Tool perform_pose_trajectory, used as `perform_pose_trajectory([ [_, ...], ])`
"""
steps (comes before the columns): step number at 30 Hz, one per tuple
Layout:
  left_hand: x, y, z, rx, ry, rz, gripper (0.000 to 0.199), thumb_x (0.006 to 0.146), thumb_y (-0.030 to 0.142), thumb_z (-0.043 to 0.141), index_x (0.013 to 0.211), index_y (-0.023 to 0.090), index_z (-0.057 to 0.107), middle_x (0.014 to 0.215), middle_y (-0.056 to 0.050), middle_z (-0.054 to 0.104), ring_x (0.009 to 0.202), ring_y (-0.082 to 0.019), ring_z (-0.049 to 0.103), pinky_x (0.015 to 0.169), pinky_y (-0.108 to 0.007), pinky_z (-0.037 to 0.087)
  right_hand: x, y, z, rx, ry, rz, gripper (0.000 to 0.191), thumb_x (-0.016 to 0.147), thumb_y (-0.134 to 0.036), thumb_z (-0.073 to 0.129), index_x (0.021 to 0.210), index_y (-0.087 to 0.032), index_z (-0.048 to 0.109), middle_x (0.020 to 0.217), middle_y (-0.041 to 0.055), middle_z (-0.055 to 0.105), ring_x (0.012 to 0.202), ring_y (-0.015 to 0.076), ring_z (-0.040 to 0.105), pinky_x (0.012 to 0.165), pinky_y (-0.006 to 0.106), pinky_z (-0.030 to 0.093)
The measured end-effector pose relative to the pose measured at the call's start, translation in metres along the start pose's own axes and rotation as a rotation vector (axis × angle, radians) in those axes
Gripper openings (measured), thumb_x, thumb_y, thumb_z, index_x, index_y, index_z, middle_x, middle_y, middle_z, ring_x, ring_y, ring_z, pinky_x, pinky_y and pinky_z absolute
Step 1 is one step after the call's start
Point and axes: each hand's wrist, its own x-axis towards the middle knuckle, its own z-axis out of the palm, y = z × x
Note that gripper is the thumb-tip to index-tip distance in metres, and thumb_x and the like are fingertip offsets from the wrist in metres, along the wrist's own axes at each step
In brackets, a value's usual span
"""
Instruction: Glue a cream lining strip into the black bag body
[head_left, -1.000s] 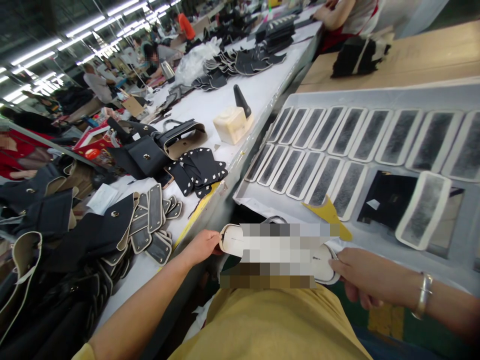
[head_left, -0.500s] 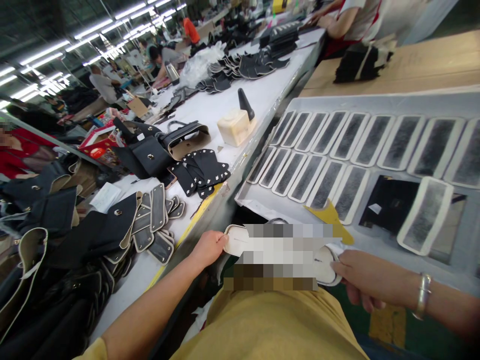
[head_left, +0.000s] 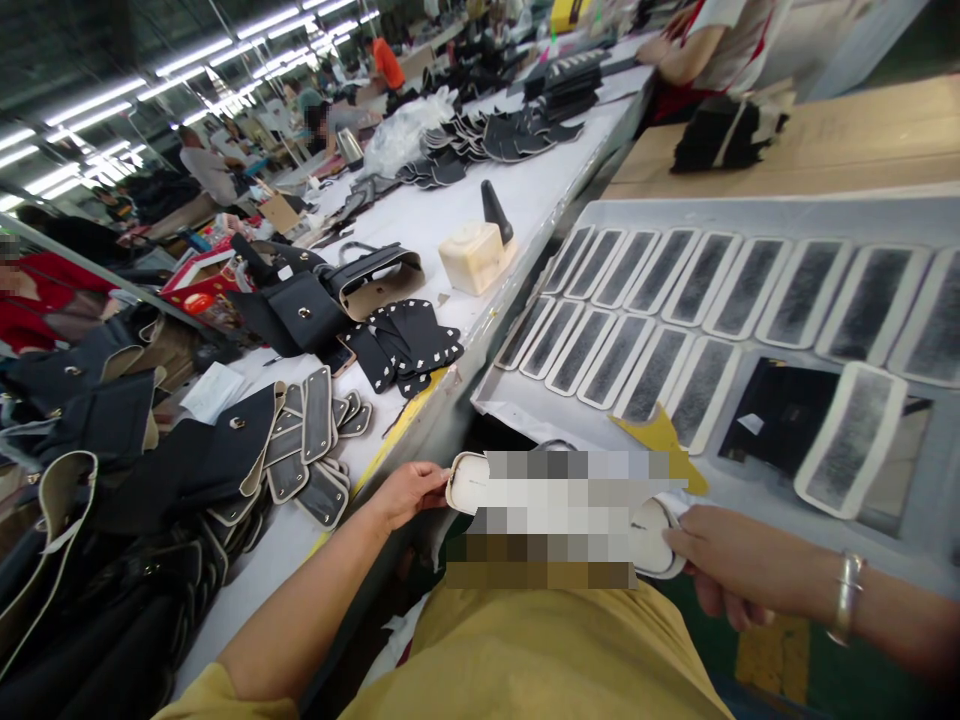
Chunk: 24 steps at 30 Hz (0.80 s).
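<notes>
A cream leather panel [head_left: 469, 484] with rounded ends and pale piped edges spans the gap before my body. Its middle is pixelated, so I cannot see what lies there. My left hand [head_left: 414, 492] pinches the left end between thumb and fingers. At the right end, which shows a small dark slit, my right hand [head_left: 724, 558] grips the rim; a metal bracelet [head_left: 848, 597] circles that wrist. Just beyond the panel lies a curved yellow piece [head_left: 660, 440] at the edge of a grey board [head_left: 540, 425]. One loose cream-edged strip [head_left: 853, 440] rests aslant on the board.
Rows of dark strips with pale borders [head_left: 716, 280] cover the board. On the white bench to the left are black bag bodies [head_left: 296, 310], a heap of strap pieces [head_left: 319, 425] and a cream pot [head_left: 471, 257]. A co-worker's arm [head_left: 686, 55] shows at the far end.
Both hands keep hold of the panel's ends. The view has shifted slightly, and the left end sits a little lower with the left hand's fingers straighter.
</notes>
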Motion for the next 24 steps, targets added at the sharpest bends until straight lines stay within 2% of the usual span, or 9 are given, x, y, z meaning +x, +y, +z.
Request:
perform_pose_trajectory([
  [5,0.006,0.002,-0.001,0.058,0.001,-0.007,0.040,0.058,0.046,0.077,0.065,0.012,0.057,0.063,0.002,0.057,0.059,-0.009,0.055,0.062,-0.024,0.050,0.001,0.003,0.000,0.012,0.009,-0.014,0.042,0.089,-0.028,0.024,0.063,-0.012,0.053,0.057,0.0149,0.064,0.039,0.0143,0.055,0.037,0.022,0.040],
  [9,0.009,0.013,0.002,0.159,-0.011,-0.038,0.037,0.058,0.042,0.077,0.065,0.012,0.057,0.060,0.002,0.059,0.059,-0.012,0.057,0.061,-0.026,0.049,-0.001,0.000,-0.003,0.010,-0.001,0.015,0.044,0.088,-0.030,0.028,0.055,-0.013,0.052,0.053,0.0133,0.063,0.037,0.0131,0.054,0.037,0.021,0.040],
  [14,0.010,0.028,0.008,0.341,-0.057,-0.035,0.038,0.061,0.046,0.072,0.066,0.014,0.052,0.060,0.003,0.056,0.058,-0.012,0.056,0.055,-0.026,0.050,-0.003,-0.006,-0.007,0.019,-0.024,0.023,0.046,0.089,-0.030,0.030,0.052,-0.013,0.051,0.056,0.0133,0.064,0.039,0.0131,0.055,0.037,0.020,0.040],
  [17,0.006,0.025,0.010,0.305,-0.083,-0.023,0.040,0.062,0.048,0.071,0.072,0.016,0.049,0.061,0.004,0.053,0.057,-0.012,0.054,0.050,-0.026,0.050,-0.002,-0.005,-0.005,0.046,-0.020,0.025,0.043,0.089,-0.031,0.030,0.057,-0.013,0.052,0.059,0.0137,0.066,0.040,0.0140,0.057,0.035,0.020,0.041],
  [21,0.004,0.007,0.005,0.150,-0.153,-0.079,0.046,0.067,0.059,0.062,0.080,0.017,0.049,0.066,0.001,0.054,0.057,-0.014,0.057,0.048,-0.026,0.049,0.000,-0.003,-0.001,0.066,-0.004,0.015,0.037,0.088,-0.029,0.029,0.061,-0.013,0.050,0.062,0.0131,0.067,0.038,0.0131,0.057,0.033,0.019,0.041],
  [22,0.003,0.004,0.003,0.110,-0.140,-0.067,0.048,0.070,0.064,0.055,0.081,0.017,0.049,0.068,0.000,0.055,0.057,-0.014,0.057,0.048,-0.026,0.049,0.000,-0.003,0.000,0.069,0.001,0.012,0.036,0.087,-0.028,0.030,0.061,-0.013,0.049,0.062,0.0130,0.067,0.038,0.0127,0.057,0.033,0.019,0.041],
  [24,-0.002,0.000,0.002,0.095,0.039,0.063,0.051,0.076,0.067,0.041,0.077,0.017,0.049,0.069,-0.002,0.055,0.058,-0.014,0.055,0.048,-0.025,0.047,-0.002,-0.006,0.000,0.080,0.014,0.016,0.035,0.087,-0.028,0.031,0.059,-0.013,0.048,0.062,0.0128,0.067,0.037,0.0123,0.056,0.033,0.019,0.042],
])
